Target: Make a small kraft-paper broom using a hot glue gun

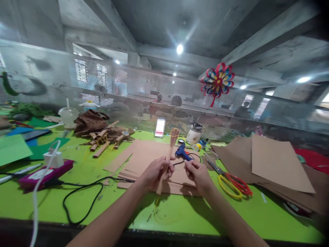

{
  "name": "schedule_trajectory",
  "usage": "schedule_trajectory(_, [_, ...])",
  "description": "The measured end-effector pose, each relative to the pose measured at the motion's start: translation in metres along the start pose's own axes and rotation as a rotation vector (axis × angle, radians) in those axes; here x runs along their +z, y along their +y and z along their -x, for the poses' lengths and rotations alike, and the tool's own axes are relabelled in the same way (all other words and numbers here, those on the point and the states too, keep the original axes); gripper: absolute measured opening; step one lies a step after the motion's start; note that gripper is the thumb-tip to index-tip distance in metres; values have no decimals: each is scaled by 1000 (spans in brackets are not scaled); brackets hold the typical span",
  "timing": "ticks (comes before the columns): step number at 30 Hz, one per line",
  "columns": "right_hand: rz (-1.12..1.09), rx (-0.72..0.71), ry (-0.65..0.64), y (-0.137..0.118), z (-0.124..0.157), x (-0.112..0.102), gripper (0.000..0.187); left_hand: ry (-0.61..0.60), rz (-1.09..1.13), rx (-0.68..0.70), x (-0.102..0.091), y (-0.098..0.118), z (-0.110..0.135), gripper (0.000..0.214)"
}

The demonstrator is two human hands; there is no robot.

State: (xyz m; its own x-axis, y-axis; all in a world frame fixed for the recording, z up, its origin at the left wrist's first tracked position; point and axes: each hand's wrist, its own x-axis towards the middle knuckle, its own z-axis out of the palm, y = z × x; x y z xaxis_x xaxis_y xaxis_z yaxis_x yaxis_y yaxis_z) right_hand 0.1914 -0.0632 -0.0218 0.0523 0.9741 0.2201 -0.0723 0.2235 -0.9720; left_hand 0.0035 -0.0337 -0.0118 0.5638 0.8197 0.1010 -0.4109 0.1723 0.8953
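Note:
My left hand (163, 168) is wrapped round a small broom-like bundle (171, 147) of brown paper. Its finely split, fanned end points up, with yellow thread across it, and more yellow thread trails from the lower end. Just right of it, a blue hot glue gun (181, 151) has its front end turned toward the bundle. The fingers of my right hand (195, 171) are closed at the lower end of its handle. Beneath both hands lie stacked sheets of brown card (144, 152) on the green table (102, 202).
Scissors (231, 183) with yellow and red handles lie right of my right hand, before more brown card (280, 164). Rolled paper pieces (102, 142) with yellow thread are piled back left. A purple power strip (46, 175) and black cable (84, 187) sit left. A white jug (194, 134) stands behind.

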Motion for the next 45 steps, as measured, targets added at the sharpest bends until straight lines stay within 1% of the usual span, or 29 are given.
schedule_trajectory(2, [-15, -33, 46, -12, -9, -6, 31, -7, -6, -2, 0, 0, 0, 27])
schedule_trajectory(5, [-16, -83, 80, -35, -25, -12, 31, -18, -20, -16, 1, 0, 0, 28])
schedule_trajectory(8, [-1, -119, 101, -59, -41, -12, 32, -30, -47, -40, 2, 0, 0, 31])
schedule_trajectory(11, [38, -155, 111, -76, -55, -6, 35, -22, -86, -61, 3, -2, 1, 35])
schedule_trajectory(15, [138, -229, 101, -90, -69, 5, 39, -30, -123, -47, 1, -5, 1, 37])
schedule_trajectory(18, [214, -258, 92, -98, -78, 10, 28, -44, -147, -30, 0, -5, 1, 40])
schedule_trajectory(20, [243, -266, 92, -103, -83, 10, 23, -59, -152, -33, 0, -4, 1, 42])
schedule_trajectory(24, [258, -272, 97, -115, -92, 6, 27, -99, -144, -42, 0, -1, 2, 45])
schedule_trajectory(27, [258, -265, 96, -124, -96, 3, 25, -96, -144, -31, -1, -2, 2, 44])
schedule_trajectory(30, [216, -220, 44, -133, -97, 6, 27, -85, -142, -3, -2, -4, 1, 43])
schedule_trajectory(35, [94, -83, -128, -146, -89, 16, 32, -75, -150, 21, -3, -5, 0, 46])
schedule_trajectory(37, [63, -53, -154, -151, -86, 18, 28, -60, -189, 51, -2, -6, -1, 48])
schedule_trajectory(40, [30, -52, -169, -158, -87, 19, 19, 3, -289, 95, 0, -9, -3, 50])
schedule_trajectory(42, [11, -71, -175, -163, -87, 19, 16, 49, -355, 108, 1, -10, -3, 47])
schedule_trajectory(45, [4, -102, -190, -168, -87, 20, 13, 86, -420, 122, 2, -12, -4, 41])
